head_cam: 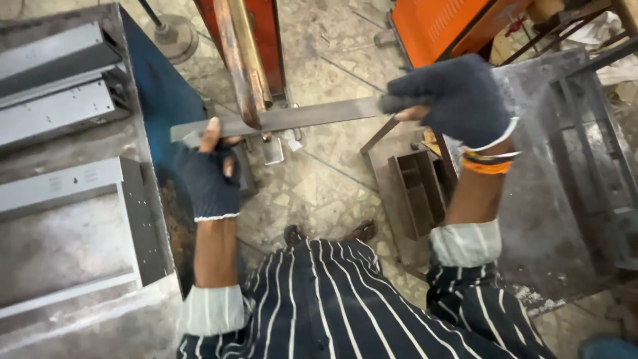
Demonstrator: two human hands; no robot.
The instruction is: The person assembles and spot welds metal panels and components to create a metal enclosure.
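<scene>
Hands in dark fingerless gloves hold a long flat metal bar (292, 118) level above the tiled floor (319, 179). At the bar's left end, the left hand (209, 176) closes its fingers around it from below, thumb over the top edge. At the bar's right end, the right hand (455, 100) clamps down from above. An orange upright post (242, 60) crosses behind the bar's middle. Grey sheet-metal channels (60, 100) lie left of the bar.

No packages, labels, signs or screens are visible in this view; only bare metal parts and painted machinery surfaces appear.
</scene>
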